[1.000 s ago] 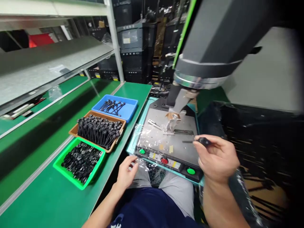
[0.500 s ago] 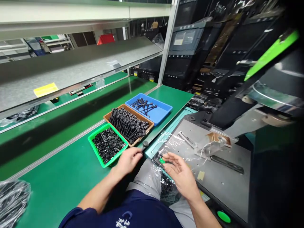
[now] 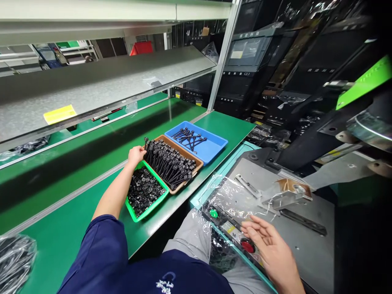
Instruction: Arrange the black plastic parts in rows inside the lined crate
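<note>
My left hand point(image 3: 136, 156) is closed at the left corner of the brown tray point(image 3: 173, 191), fingers pinched on a black ribbed part point(image 3: 146, 141) with a blocky head. Similar ribbed parts point(image 3: 170, 161) fill that tray in a slanted pile. Just below my left forearm's reach is the green tray point(image 3: 136, 219), full of small round black pieces point(image 3: 145, 190). My right hand point(image 3: 272, 245) hovers over the machine's control strip, close to a red button point(image 3: 247, 245). Its fingers are loosely bent and apart, with nothing seen in them.
A blue tray point(image 3: 214, 153) holds several thin black parts. At right stands a machine with a metal plate point(image 3: 315, 249), a clamp block point(image 3: 292, 192) and a green button point(image 3: 213, 213) under clear plastic film. A bagged bundle point(image 3: 16, 261) lies at lower left; a shelf point(image 3: 122, 81) spans above.
My left hand has gone from the bench edge up and left to the brown tray's far-left corner, with a black part. My right hand has moved right and down, away from the green button.
</note>
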`<control>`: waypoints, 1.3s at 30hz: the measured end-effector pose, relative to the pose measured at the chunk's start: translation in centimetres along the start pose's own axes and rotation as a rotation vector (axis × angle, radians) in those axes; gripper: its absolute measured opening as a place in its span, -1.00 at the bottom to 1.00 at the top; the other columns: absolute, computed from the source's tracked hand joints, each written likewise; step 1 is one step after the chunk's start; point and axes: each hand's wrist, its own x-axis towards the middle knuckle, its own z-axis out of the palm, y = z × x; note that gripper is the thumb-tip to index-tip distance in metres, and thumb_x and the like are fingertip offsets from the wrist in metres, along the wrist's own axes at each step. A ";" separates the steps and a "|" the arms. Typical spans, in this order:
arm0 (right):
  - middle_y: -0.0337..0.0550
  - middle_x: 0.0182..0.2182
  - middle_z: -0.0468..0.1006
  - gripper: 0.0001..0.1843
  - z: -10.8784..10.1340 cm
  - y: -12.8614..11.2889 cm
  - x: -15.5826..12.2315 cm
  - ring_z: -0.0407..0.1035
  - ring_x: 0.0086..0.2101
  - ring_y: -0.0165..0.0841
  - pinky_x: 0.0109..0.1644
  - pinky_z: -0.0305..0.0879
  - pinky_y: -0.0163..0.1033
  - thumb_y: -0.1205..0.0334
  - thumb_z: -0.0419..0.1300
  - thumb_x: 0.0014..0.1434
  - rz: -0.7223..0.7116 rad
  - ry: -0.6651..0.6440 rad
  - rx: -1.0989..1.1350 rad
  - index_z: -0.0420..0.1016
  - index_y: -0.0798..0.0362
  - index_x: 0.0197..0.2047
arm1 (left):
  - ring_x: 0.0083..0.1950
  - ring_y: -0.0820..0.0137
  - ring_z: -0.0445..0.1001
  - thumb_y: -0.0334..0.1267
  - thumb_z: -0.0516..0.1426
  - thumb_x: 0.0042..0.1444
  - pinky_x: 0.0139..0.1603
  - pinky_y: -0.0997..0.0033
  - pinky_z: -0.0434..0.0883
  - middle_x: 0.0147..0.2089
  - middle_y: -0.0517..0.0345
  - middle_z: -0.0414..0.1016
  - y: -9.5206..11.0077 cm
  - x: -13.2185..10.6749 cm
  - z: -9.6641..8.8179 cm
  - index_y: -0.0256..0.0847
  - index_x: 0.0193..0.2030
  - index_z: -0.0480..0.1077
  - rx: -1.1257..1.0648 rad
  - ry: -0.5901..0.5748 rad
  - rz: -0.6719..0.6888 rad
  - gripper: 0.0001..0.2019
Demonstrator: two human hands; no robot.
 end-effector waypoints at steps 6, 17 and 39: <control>-0.08 -0.34 0.59 -0.32 -2.8 2.0 -0.1 0.52 -0.34 -0.20 -0.25 0.52 -0.17 -0.17 0.39 -0.19 0.068 0.152 -0.037 0.38 0.06 -0.08 | -0.18 0.26 0.50 -0.22 0.19 0.03 -0.15 0.34 0.37 -0.24 0.01 0.57 0.2 1.6 1.7 -0.21 -0.29 0.50 0.099 -0.114 0.023 -0.86; 0.19 0.09 0.35 -0.34 -3.8 6.0 0.2 0.27 0.03 0.12 0.12 0.13 0.27 -0.29 0.15 -0.02 -0.360 0.332 -0.839 0.49 0.04 -0.03 | -0.02 0.06 0.46 -0.27 0.17 0.01 0.03 0.16 0.38 -0.02 -0.24 0.49 0.4 0.0 0.5 -0.33 -0.15 0.53 0.255 -0.059 0.100 -0.73; -0.11 -0.16 0.56 -0.83 5.8 4.6 -8.4 0.43 -0.12 -0.22 0.03 0.34 -0.09 0.22 0.18 0.18 -0.316 -0.516 -0.110 0.59 -0.05 -0.20 | -0.28 0.37 0.53 -0.12 0.30 -0.04 -0.24 0.35 0.48 -0.18 0.05 0.50 9.8 -34.2 8.9 -0.18 0.11 0.29 -1.556 -0.957 -0.381 -0.44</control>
